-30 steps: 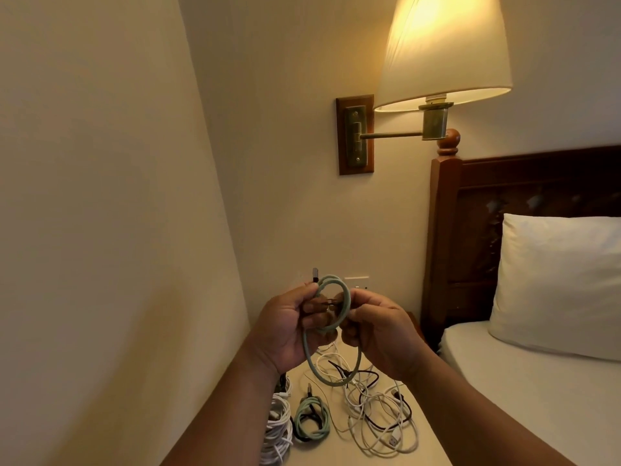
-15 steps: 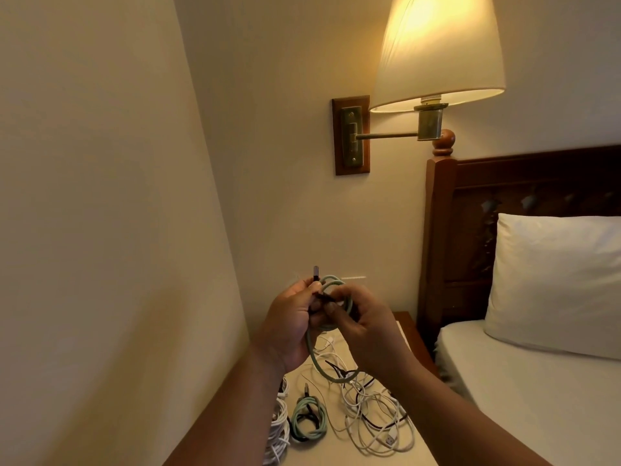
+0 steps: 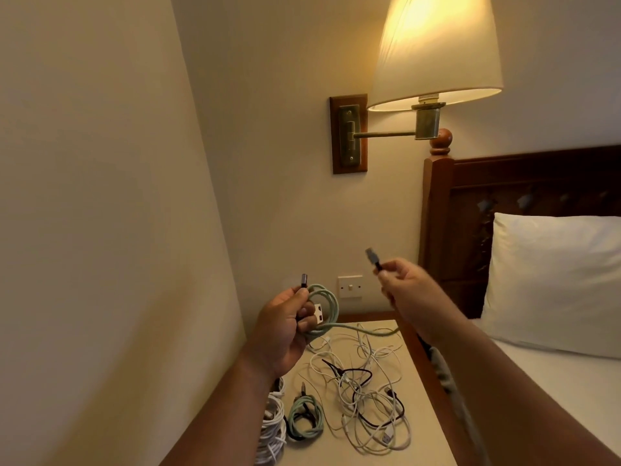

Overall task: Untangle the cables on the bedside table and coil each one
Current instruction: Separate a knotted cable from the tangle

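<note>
On the left side of the bedside table [image 3: 339, 457] sit 2 finished bundles, the white coil [image 3: 271, 428] and, just beside it, the small green coil [image 3: 304, 420], so I judge this to be cable 3. My left hand [image 3: 285, 334] is raised above them, fingers curled round a few loops of the green braided cable [image 3: 327, 306], with 1 dark plug [image 3: 304, 281] poking up past my thumb. From those loops the loose run goes off to the right, passing just over the tangle of white and black cables [image 3: 366, 395] and under my right forearm. My right hand [image 3: 408, 292], higher and well apart from the left, pinches the other plug [image 3: 373, 258] between thumb and fingertips. To do this well, I should grip with the left firmly enough that the loops don't spring open, yet loosely enough to accept another turn. The right hand should come in on an easy arc, laying each turn the same size as those I hold. I want the braid to roll between my fingertips so no twist builds up. I also want the slack lifted clear of the tangle, since it could hook a white strand and drag the pile.
</note>
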